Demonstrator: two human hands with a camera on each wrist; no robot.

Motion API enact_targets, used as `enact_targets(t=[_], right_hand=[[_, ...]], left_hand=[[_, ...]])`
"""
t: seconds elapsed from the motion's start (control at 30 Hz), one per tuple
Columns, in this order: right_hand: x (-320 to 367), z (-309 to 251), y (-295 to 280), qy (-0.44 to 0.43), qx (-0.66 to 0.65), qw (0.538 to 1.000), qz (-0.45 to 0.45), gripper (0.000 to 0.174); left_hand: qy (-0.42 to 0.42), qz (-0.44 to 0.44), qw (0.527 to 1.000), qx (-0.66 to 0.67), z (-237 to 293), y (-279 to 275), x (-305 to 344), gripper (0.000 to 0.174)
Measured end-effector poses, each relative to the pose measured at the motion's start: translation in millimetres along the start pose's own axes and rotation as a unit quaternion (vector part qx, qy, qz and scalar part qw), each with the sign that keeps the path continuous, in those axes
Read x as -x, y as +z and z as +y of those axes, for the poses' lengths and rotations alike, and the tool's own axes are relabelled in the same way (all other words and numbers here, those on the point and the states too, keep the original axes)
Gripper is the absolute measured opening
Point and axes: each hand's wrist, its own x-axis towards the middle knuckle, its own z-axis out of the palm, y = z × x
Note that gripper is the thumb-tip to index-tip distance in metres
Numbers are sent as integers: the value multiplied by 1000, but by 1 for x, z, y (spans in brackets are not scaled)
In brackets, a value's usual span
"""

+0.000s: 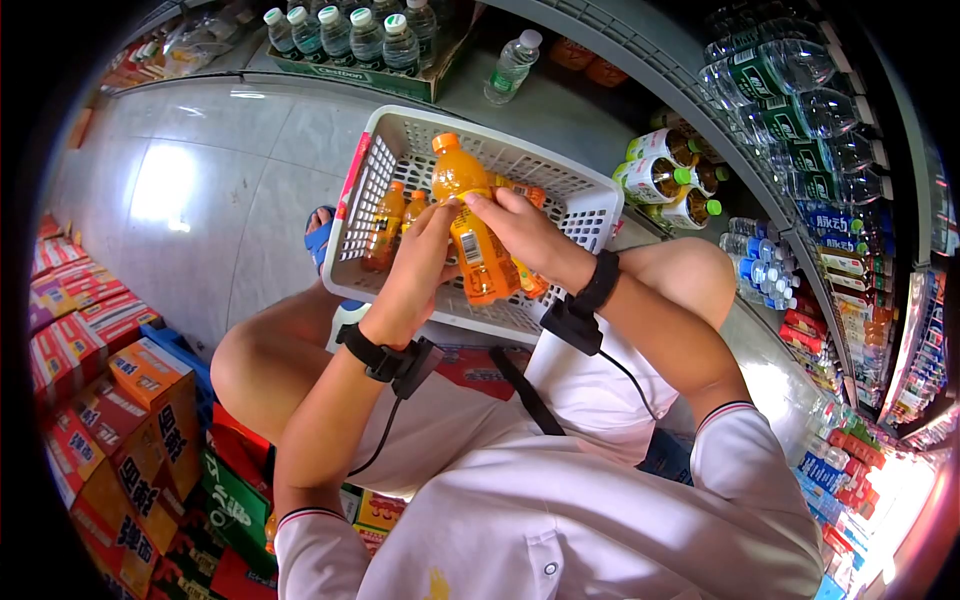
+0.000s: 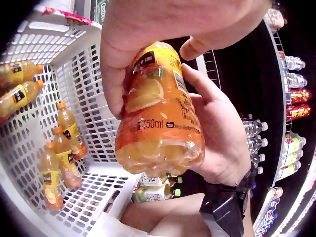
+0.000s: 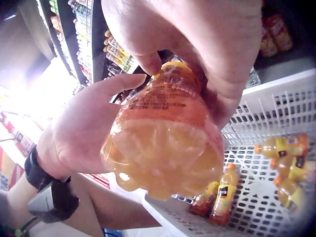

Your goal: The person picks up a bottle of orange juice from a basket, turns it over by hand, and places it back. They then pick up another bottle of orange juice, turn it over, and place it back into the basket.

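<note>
My left hand (image 1: 424,245) and right hand (image 1: 527,232) both grip one large bottle of orange juice drink (image 1: 478,255), one at each side. It is tilted over the white plastic basket (image 1: 590,185), its orange cap pointing away from me. In the left wrist view the juice bottle (image 2: 160,111) shows its orange-slice label and ridged base. From the right wrist, the juice bottle's base (image 3: 163,158) faces the camera, with fingers around the upper part. Several smaller juice bottles (image 1: 384,228) lie or lean inside the basket, including one small bottle (image 3: 224,197) by its near wall.
The basket rests in front of the person's bent legs. A single water bottle (image 1: 512,68) stands beyond it, near a carton of water bottles (image 1: 365,45). Drink shelves (image 1: 790,120) rise at right. Stacked boxes (image 1: 130,440) stand at left on the tiled floor (image 1: 215,215).
</note>
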Motion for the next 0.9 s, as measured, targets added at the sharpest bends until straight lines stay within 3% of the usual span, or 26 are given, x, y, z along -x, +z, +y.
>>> enact_targets(t=[0.9], right_hand=[[1,-3,2,-6,-20,1000,4,57]], left_hand=[[6,12,1000,19,-7,-3,-5,44]])
